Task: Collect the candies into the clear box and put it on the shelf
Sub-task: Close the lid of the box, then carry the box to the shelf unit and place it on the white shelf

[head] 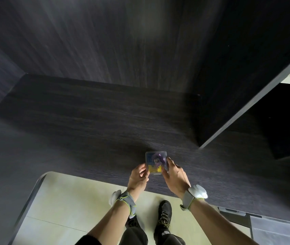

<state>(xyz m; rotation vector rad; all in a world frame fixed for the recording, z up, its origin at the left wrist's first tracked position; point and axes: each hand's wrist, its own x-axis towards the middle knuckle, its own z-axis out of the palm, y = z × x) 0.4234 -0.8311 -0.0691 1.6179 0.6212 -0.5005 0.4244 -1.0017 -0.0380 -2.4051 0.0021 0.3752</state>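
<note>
Dark wood shelf (105, 121): grainy board running out past both hands, upper part pretty blurry
Clear box (156, 162): sits between the two hands near the shelf's front edge; can't tell if it's resting on the board or just above it
Candies (155, 164): purple and yellow smudges inside the box, too fuzzy to count
Left hand (138, 175): fingers curled against the box's left side, fingertips partly hidden behind its wall
Right hand (174, 174): fingers pressed on the box's right side, palm faces away
Wrist bands: grey, white puck on each
Shoes: black, below the wrists, left one mostly covered by the arm
</note>
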